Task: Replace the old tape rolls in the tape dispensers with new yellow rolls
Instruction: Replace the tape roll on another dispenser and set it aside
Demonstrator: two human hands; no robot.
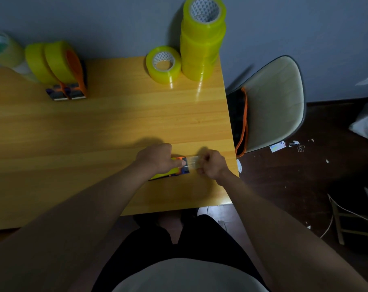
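Observation:
An orange tape dispenser with a yellow roll lies on the wooden table near its right front corner. My left hand grips the dispenser from above and hides most of it. Just right of it, my right hand pinches a clear strip of tape stretched out from the dispenser's blade end. Two more orange dispensers loaded with yellow rolls stand at the back left. A stack of new yellow rolls rises at the back right, with a single yellow roll beside it.
A pale tape roll sits at the far left back edge. A grey chair carrying a black bag with orange straps stands right of the table. Paper scraps litter the dark floor. The grey wall is close behind the table.

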